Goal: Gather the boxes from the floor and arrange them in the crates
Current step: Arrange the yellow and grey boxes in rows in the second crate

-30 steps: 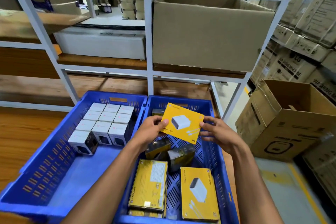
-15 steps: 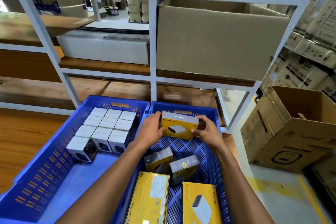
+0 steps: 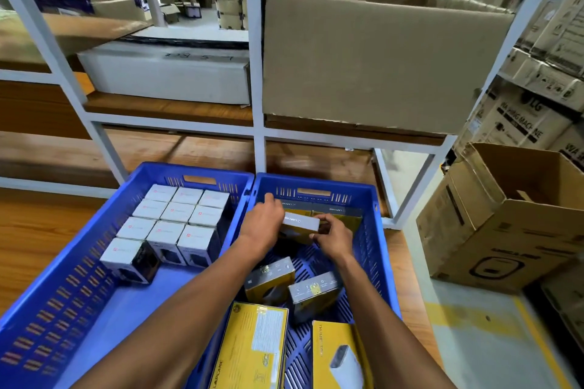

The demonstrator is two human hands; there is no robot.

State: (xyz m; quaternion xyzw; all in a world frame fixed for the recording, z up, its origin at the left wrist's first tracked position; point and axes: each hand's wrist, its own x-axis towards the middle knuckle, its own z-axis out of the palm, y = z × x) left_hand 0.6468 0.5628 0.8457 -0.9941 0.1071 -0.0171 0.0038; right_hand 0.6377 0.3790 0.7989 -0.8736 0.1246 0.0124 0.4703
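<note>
Two blue crates stand side by side on the wooden floor. The left crate (image 3: 63, 278) holds several small white boxes (image 3: 177, 224) in rows. In the right crate (image 3: 376, 230), my left hand (image 3: 264, 226) and my right hand (image 3: 335, 235) hold a yellow box with a grey top edge (image 3: 301, 224) upright, just in front of two like boxes (image 3: 335, 210) standing against the far wall. Two small yellow-grey boxes (image 3: 290, 286) lie loose in the crate's middle. Two flat yellow boxes (image 3: 252, 347) lie at its near end.
A white metal rack (image 3: 257, 73) rises behind the crates, bearing a large brown carton (image 3: 379, 63) and a white carton (image 3: 164, 79). An open brown carton (image 3: 512, 218) sits on the floor at right, with stacked cartons behind it.
The yellow box went from face-up in both hands to standing on edge, moved forward and down to the far end of the right crate.
</note>
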